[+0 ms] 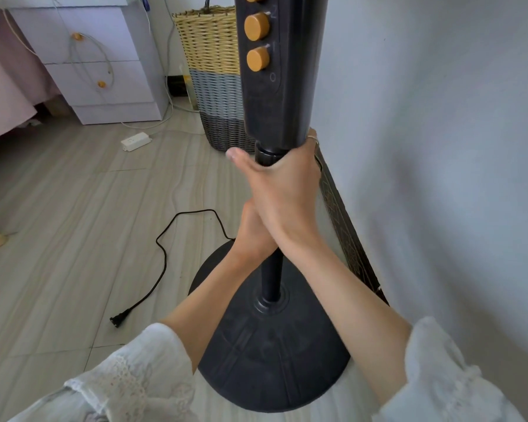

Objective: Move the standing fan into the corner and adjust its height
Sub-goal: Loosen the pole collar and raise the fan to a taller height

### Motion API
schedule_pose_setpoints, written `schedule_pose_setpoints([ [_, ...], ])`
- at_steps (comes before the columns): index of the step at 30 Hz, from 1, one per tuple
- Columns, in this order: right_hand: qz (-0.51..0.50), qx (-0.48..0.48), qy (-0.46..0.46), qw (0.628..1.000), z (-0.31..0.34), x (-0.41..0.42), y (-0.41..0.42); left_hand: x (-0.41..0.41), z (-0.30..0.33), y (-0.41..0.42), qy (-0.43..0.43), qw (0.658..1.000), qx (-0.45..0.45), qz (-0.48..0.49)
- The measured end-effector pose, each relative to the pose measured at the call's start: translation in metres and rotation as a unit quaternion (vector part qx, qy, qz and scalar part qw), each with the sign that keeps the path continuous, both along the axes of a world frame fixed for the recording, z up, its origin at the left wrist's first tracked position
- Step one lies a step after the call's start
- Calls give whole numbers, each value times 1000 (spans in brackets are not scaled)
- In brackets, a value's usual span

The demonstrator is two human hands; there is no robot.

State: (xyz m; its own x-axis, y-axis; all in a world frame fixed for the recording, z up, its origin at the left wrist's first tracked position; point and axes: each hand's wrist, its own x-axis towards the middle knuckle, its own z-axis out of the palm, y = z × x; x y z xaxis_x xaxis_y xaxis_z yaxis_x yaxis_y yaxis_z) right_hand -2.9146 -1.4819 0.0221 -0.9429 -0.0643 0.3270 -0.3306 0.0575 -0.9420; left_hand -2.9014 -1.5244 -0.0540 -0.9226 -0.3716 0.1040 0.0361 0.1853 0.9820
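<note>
Fan pole (272, 275) stands mid-frame on its round base (272, 354), close to the wall at right. My right hand (282, 190) wraps the height collar, left hand (252, 236) closed on the pole just below. Risk: collar loosens, control column (282, 65) drops onto my fingers; loose cord (162, 260) at left could snag.

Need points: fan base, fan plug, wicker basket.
fan base (272, 360), head view, on the top of the round black disc.
fan plug (118, 318), head view, on the plug body lying on the floor.
wicker basket (214, 74), head view, on its woven front wall.
</note>
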Motion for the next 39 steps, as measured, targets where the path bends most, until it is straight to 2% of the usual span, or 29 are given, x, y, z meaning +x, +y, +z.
schedule_pose_setpoints([
  [3,18,2,3,1000,4,-10,-1,0,8,-2,1,999,-37,-4],
  [6,134,51,16,990,7,-25,9,-1,13,-4,6,999,-31,0],
  [8,278,82,6,957,14,-40,21,-2,11,-6,-4,1000,-20,7],
  [10,417,102,-15,903,23,-52,31,-3,8,-8,-11,1000,-22,6],
  [11,441,104,-24,891,24,-52,34,-3,7,-8,-12,1000,-23,6],
  [13,369,96,-27,924,18,-42,34,-4,7,-7,0,1000,-19,-1],
  [15,197,110,-13,974,10,-23,29,-4,10,-5,35,999,-17,-13],
  [17,50,147,22,988,5,-7,28,-4,12,-2,65,997,-27,-12],
  [19,-2,172,49,984,5,-1,26,-3,13,1,73,997,-23,-1],
  [23,1,182,88,979,2,-2,24,-3,12,-1,78,996,-32,-5],
  [25,88,162,65,981,3,-14,32,-4,8,-5,46,999,-24,-13],
  [28,259,169,24,950,13,-38,49,-5,6,-10,-13,1000,-17,-6],
  [31,336,132,-3,933,13,-45,56,-5,6,-11,-19,999,-28,-10],
  [33,310,124,-2,942,10,-38,54,-5,5,-10,-15,1000,-17,-10],
  [36,135,134,18,981,6,-21,42,-4,4,-7,3,1000,-8,-7],
  [39,14,128,35,991,4,-5,23,-2,8,-3,46,999,-10,-7],
])
